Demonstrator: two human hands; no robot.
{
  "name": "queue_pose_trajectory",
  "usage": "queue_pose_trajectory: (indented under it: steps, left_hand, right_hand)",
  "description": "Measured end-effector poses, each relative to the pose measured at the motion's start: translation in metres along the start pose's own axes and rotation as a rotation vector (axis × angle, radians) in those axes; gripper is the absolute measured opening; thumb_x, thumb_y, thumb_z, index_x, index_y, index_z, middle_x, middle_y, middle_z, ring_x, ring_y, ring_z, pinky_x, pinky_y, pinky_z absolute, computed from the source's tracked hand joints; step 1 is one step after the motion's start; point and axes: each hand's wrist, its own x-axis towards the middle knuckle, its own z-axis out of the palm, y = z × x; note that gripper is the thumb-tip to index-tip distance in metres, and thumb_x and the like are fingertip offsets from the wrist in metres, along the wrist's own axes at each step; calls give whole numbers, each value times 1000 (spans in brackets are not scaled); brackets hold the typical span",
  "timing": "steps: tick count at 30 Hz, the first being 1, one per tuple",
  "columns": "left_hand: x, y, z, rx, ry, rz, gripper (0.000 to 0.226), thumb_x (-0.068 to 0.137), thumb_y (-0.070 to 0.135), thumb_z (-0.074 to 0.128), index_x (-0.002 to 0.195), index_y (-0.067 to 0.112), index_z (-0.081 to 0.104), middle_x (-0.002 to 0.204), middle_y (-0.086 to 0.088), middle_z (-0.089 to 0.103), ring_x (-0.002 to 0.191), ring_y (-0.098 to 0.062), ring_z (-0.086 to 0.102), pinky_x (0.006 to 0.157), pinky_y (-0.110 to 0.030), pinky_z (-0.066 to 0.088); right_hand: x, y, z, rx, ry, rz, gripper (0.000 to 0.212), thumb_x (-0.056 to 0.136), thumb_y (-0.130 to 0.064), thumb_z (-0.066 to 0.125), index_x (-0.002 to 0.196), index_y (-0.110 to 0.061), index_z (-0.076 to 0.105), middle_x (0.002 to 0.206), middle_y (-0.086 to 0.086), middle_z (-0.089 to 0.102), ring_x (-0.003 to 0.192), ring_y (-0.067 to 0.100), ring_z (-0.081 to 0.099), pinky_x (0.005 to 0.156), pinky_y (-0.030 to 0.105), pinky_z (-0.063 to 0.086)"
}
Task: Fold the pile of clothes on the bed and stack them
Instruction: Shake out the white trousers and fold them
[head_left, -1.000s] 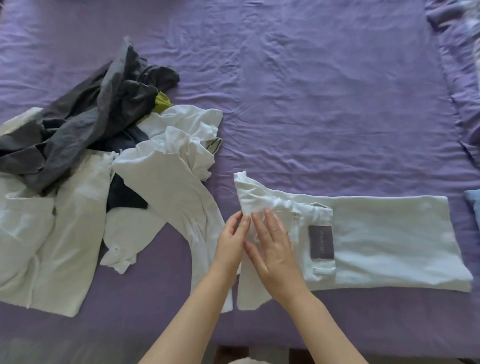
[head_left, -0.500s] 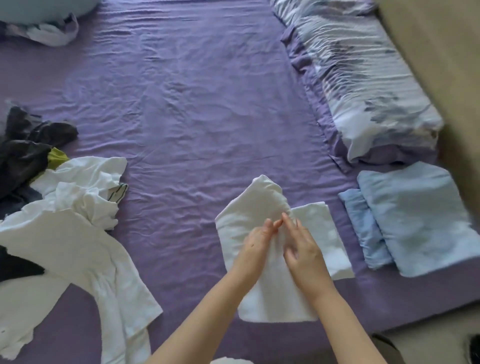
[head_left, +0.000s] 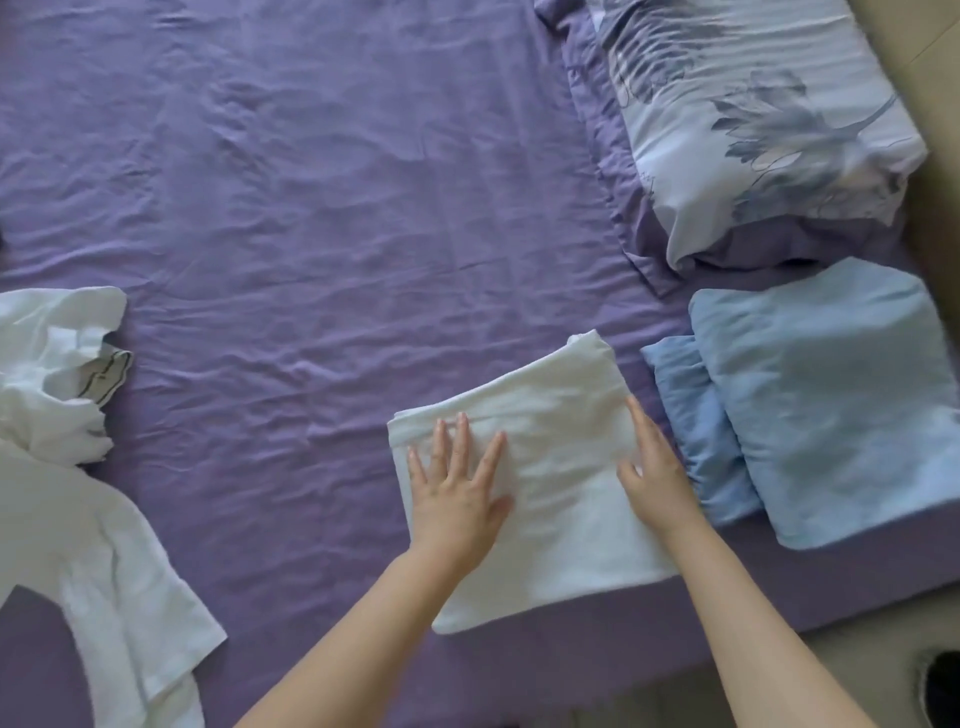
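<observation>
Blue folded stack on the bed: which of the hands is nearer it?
Right. The right hand rests on the white garment's edge beside the blue stack; the left hand lies flat farther away.

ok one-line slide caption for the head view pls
Both hands, left hand and right hand, lie flat on folded white garment beside folded light blue clothes on purple bed.
</observation>
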Motion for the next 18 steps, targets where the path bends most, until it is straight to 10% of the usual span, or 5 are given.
queue_pose_trajectory:
  steps: [6,11,15,18]
  left_hand:
    - [11,6,32,6,140,3,71,90,64,19,150,30,5,159,-14,-5,145,-37,-8,109,-64,0]
    - [23,1,47,59,91,-11,70,87,69,2,141,36,-27,148,-6,-42,138,-32,-35,110,-62,-14]
    - [0,0,42,-115,186,-141,78,88,68,29,146,37,-13,155,-1,-25,144,-21,-23,115,-49,-15]
    - [-25,0,40,-533,257,-509,94,82,57,59,152,21,10,157,-12,15,142,-30,20,115,-44,20]
  right_hand:
    - [12,29,32,-213,13,192,78,92,-46,49,152,-20,7,158,5,15,142,26,19,109,45,23]
    - [15,27,44,-397,87,165,82,89,-56,47,151,-16,12,153,12,25,135,32,25,101,48,32]
    - [12,24,37,-311,92,224,86,84,-56,56,150,-14,20,135,18,37,119,39,38,92,47,39]
    - [9,24,35,-210,62,376,86,78,-64,58,137,-6,33,127,22,46,111,41,50,81,46,44]
